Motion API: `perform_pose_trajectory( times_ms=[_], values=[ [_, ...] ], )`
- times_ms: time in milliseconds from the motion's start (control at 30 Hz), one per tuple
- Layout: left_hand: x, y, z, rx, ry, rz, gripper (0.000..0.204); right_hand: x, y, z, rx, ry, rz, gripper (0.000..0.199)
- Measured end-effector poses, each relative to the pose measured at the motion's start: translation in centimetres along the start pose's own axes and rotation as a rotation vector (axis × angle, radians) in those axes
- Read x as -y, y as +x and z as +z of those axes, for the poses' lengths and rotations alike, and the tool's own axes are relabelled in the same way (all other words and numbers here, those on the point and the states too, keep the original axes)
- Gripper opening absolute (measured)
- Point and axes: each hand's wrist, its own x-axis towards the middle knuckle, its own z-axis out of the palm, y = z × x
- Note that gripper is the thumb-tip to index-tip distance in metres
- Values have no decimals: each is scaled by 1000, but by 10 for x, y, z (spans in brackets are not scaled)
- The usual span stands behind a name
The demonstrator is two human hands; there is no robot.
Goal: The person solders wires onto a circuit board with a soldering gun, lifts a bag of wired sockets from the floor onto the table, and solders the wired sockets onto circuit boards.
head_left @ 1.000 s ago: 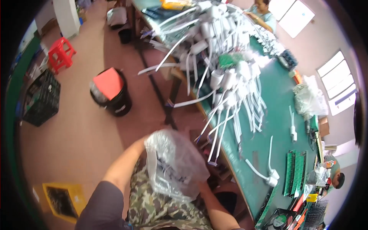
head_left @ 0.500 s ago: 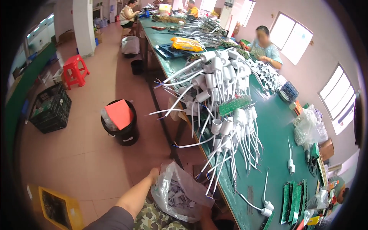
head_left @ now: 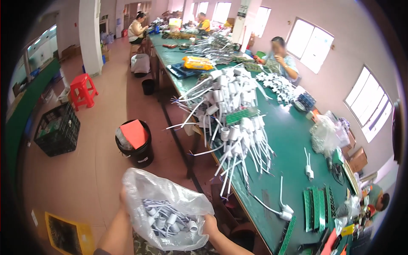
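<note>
Plastic bag (head_left: 176, 195) is shifting left, its mouth spreading wider than half a second ago

Left hand (head_left: 124, 197) is gripping the bag's left edge, mostly hiding behind the film; right hand (head_left: 210, 225) is clasping the right edge. I'm holding both hands well apart, presumably because that is keeping the mouth from collapsing. White wired pieces (head_left: 171, 219) are lying loose inside, likely weighing the film into its sag. I'm holding the bag over my camouflage trousers (head_left: 146, 247), beside the surface (head_left: 284, 140); whether they are bearing weight, I can't tell. Heaped white sockets (head_left: 233, 95) are lying there, wires overhanging, probably because they're sitting near the edge.
</note>
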Motion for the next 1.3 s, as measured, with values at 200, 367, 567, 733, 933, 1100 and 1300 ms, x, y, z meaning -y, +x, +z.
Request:
perform_pose_trajectory(
  times_ms=[200, 367, 567, 733, 933, 1100, 1300],
  values=[
    [-148, -59, -110, 216, -16, 205, 35, 91, -118, 66, 206, -959, -959, 25],
    [-224, -86, -54, 441, -63, 359, 37, 177, -158, 136, 35, -423, -1059, 25],
    [-518, -112, -54, 603, -97, 628, 41, 338, -273, 211, -5, -350, -1471, 24],
    [-578, -97, 204, 777, -292, 719, 45, 489, -294, 196, 1, -550, -2189, 36],
    [-581, -254, 510, 812, -431, 917, 49, 624, -317, 76, -139, -644, -2349, 35],
    [-438, -298, 633, 907, -500, 899, 53, 780, -299, -26, -333, -792, -2415, 35],
    [-406, -122, 735, 838, -473, 704, 48, 874, -205, -44, -528, -962, -2436, 35]
  ],
)
